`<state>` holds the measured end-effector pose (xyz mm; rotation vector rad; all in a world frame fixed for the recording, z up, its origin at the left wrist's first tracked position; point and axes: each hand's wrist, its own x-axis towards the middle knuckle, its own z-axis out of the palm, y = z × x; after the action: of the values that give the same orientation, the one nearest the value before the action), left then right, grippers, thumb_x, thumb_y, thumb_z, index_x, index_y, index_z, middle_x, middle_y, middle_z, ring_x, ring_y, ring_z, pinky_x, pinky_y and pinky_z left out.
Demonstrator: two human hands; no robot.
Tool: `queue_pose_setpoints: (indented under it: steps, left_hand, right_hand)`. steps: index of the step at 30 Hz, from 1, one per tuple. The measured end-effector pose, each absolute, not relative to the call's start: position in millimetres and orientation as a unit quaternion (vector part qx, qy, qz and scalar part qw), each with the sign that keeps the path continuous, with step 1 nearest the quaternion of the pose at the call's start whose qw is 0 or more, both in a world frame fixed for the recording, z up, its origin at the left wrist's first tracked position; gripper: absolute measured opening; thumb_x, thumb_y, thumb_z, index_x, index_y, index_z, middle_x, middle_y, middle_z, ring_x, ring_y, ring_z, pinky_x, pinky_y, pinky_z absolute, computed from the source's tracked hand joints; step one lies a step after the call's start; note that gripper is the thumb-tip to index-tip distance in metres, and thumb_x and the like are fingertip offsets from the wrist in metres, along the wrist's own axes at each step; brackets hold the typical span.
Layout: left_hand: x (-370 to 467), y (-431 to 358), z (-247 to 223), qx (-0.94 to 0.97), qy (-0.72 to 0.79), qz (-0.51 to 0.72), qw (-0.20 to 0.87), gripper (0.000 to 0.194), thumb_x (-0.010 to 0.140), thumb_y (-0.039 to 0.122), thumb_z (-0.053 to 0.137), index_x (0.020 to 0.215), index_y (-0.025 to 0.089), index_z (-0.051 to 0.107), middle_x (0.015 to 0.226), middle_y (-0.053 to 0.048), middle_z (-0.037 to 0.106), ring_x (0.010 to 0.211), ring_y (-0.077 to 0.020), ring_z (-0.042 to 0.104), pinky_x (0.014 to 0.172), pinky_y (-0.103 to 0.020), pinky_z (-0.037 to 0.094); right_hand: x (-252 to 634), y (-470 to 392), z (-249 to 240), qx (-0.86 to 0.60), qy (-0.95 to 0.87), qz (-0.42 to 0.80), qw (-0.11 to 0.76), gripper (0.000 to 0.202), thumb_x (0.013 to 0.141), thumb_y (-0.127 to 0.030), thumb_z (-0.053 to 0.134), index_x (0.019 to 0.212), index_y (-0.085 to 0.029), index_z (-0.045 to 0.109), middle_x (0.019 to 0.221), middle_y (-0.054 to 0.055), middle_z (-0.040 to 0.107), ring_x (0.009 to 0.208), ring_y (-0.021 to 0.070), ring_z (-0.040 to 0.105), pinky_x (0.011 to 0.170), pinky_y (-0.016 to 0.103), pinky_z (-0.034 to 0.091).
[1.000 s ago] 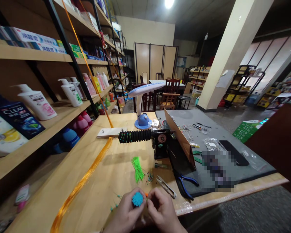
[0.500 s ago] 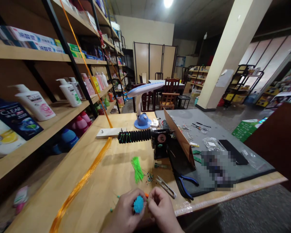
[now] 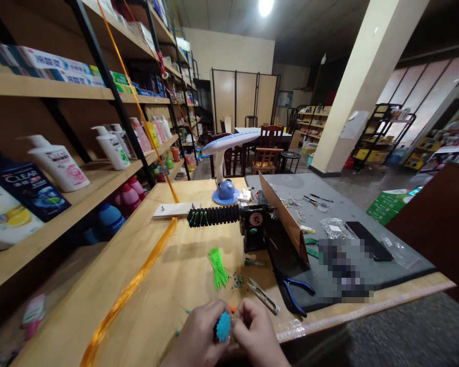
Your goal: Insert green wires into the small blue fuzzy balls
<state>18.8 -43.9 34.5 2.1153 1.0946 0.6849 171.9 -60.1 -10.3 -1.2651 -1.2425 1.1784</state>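
Gripping the turquoise bundle [image 3: 223, 326] in my left hand [image 3: 199, 331], I hold my right hand's [image 3: 255, 329] fingers pinched beside it, above the worktop [image 3: 145, 300], near the snips [image 3: 263, 296].

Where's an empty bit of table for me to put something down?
Bare wood shows left of the orange threads, and between them and the green bundle. It's crowded from the beads past the snips to the pliers, and around the left hand, which holds the blue bundle, and the right hand.
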Motion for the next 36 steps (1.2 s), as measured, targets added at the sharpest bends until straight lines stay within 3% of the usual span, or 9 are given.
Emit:
queue_pose_setpoints:
  steps: [4,9,15,25,32,36]
  left_hand:
    - [19,-39,32,0.712,0.432,0.313,0.456,0.004,0.077,0.020,0.058,0.073,0.020,0.056,0.066,0.001,0.057,0.063,-0.0168,0.052,0.060,-0.026,0.042]
    - [14,-31,23,0.619,0.425,0.350,0.560,0.016,0.080,0.033,0.063,0.073,0.019,0.058,0.068,0.002,0.055,0.068,-0.0173,0.052,0.065,-0.027,0.044]
    - [11,-26,16,0.576,0.443,0.365,0.583,0.029,0.076,0.044,0.072,0.073,0.018,0.061,0.068,0.002,0.057,0.069,-0.0170,0.053,0.065,-0.026,0.045]
    - [17,-25,7,0.548,0.442,0.409,0.581,0.033,0.076,0.050,0.070,0.074,0.019,0.058,0.070,0.002,0.054,0.069,-0.0172,0.052,0.067,-0.027,0.044]
    - [15,-23,17,0.568,0.415,0.390,0.594,0.032,0.076,0.048,0.071,0.073,0.019,0.058,0.069,0.003,0.053,0.069,-0.0167,0.051,0.066,-0.027,0.043]
    - [16,-24,24,0.579,0.421,0.385,0.582,0.024,0.079,0.040,0.069,0.075,0.019,0.058,0.071,0.002,0.053,0.070,-0.0173,0.051,0.068,-0.028,0.044]
  right_hand:
    - [170,-55,-21,-0.491,-0.464,0.551,0.490,0.023,0.075,-0.037,0.062,0.066,-0.022,0.047,0.050,-0.008,0.043,0.044,0.0097,0.039,0.044,0.021,0.031]
    - [174,-55,-13,-0.430,-0.532,0.504,0.527,0.013,0.077,-0.028,0.065,0.080,-0.020,0.056,0.069,-0.001,0.057,0.064,0.0143,0.054,0.060,0.023,0.043]
    - [173,-56,-16,-0.430,-0.617,0.400,0.524,0.007,0.083,-0.026,0.059,0.083,-0.019,0.061,0.069,0.001,0.059,0.060,0.0147,0.054,0.056,0.023,0.041]
    - [161,-59,-30,-0.464,-0.644,0.283,0.538,0.016,0.086,-0.031,0.058,0.077,-0.021,0.065,0.064,0.002,0.063,0.056,0.0156,0.055,0.054,0.025,0.041]
    - [158,-56,-31,-0.458,-0.561,0.397,0.564,0.033,0.092,-0.050,0.052,0.087,-0.019,0.063,0.066,0.003,0.063,0.056,0.0154,0.057,0.052,0.023,0.043]
    - [160,-55,-31,-0.457,-0.590,0.357,0.562,0.031,0.094,-0.047,0.050,0.088,-0.019,0.064,0.067,0.003,0.064,0.056,0.0153,0.058,0.053,0.023,0.044]
